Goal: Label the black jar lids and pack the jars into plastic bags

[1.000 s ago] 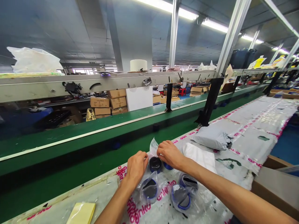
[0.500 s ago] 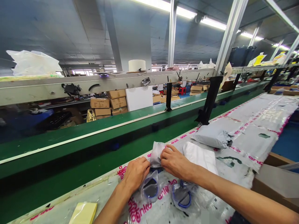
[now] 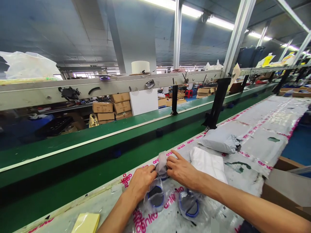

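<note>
My left hand [image 3: 142,181] pinches the left side of a small clear plastic bag [image 3: 161,164], its fingers closed. On the bag's other side my right hand [image 3: 179,170] grips it, with the index finger raised. Something dark shows inside the bag, low between both hands. Nearer to me lie two bagged round items with blue rims and dark grey faces: one [image 3: 155,196] beside my left wrist, the other [image 3: 189,204] below my right forearm. A stack of white plastic bags [image 3: 208,162] rests behind my right forearm.
A grey packed pouch [image 3: 220,141] lies farther up the plastic-covered table [image 3: 257,139]. Yellow paper [image 3: 86,222] is at the front left. The green conveyor [image 3: 73,181] runs behind a metal rail [image 3: 109,84] bearing a white roll [image 3: 140,67]. An open carton [image 3: 286,191] stands at the right.
The bag's raised upper part has come down and is bunched smaller between my hands. My right index finger has lifted away from it. The view has shifted slightly.
</note>
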The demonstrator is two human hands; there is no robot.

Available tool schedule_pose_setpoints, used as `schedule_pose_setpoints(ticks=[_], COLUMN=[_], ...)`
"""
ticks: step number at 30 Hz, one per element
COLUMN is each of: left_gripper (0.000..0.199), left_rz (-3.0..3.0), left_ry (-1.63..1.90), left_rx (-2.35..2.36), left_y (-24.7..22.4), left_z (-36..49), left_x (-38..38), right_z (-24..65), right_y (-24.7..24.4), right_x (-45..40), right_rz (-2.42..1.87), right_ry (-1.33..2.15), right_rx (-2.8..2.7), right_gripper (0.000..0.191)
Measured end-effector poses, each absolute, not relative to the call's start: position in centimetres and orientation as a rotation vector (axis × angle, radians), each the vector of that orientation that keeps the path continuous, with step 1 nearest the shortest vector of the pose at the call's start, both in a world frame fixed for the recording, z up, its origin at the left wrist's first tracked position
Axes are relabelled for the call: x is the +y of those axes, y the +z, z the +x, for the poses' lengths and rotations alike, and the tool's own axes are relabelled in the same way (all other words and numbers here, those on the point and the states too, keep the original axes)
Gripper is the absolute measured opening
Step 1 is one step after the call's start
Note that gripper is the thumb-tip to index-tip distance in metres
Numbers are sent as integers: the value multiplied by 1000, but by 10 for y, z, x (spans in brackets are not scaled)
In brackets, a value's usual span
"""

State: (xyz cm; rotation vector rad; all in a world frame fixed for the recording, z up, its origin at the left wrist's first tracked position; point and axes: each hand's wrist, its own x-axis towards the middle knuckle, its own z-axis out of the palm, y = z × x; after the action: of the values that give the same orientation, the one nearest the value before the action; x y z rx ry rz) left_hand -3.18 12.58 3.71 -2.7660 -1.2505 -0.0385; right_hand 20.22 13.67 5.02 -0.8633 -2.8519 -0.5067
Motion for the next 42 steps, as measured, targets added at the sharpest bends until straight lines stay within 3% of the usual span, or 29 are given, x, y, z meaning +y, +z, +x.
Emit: schedule_pose_setpoints(ticks=[12,17,23,32,42], left_gripper=[7,6,13,10,29], left_rz=[-2884,-2874,-2814,-2699,-2442], left_ry=[-163,-420,-673,-710,-954], left_rx=[-1449,-1593,-1772,-1886,-2301], left_y=[33,29,31,26,75], left_z=[-28,-31,-32,-15,-28], left_x=[130,131,138,137,150], right_z=[200,184,160,176,169], right_y=[36,49,65,47,92], right_x=[150,148,161,168,179], right_rz=[-936,-1146,-1354,-1263,-1368], right_ry=[-309,-189,-202,-211,-187], right_rx=[-2863,-2808,-2664,-2769,-2569], right_gripper=[17,15,25,19,16])
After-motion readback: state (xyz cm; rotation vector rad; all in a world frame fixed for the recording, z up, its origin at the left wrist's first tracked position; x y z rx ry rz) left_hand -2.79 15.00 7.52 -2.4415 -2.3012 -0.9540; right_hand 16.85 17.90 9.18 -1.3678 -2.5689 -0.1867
